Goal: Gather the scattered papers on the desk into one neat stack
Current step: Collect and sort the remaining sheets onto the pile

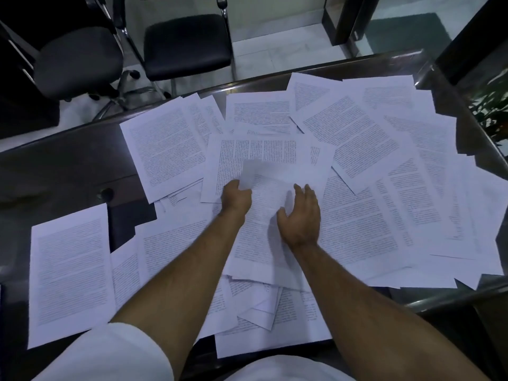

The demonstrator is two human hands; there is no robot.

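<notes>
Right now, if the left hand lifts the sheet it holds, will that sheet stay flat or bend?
It will probably bend: the sheet already curls up where the left hand grips its edge. It looks thin and light. It may slide easily, since it lies on other loose papers.

- Desk (63, 160): dark, glossy, curved far edge with a metal rim; round grommet hole (105, 193) near the left side.
- Floor (277, 50): pale tiles, beyond the desk.
- Swivel chair (79, 60): black seat, wheeled chrome base, far left.
- Second chair (187, 42): black padded seat, chrome frame, just beside the first.
- Dark mat (406, 31) on the floor, far right.
- Plant (492, 105): green leaves at the right edge.
- Light dim, bluish.
</notes>
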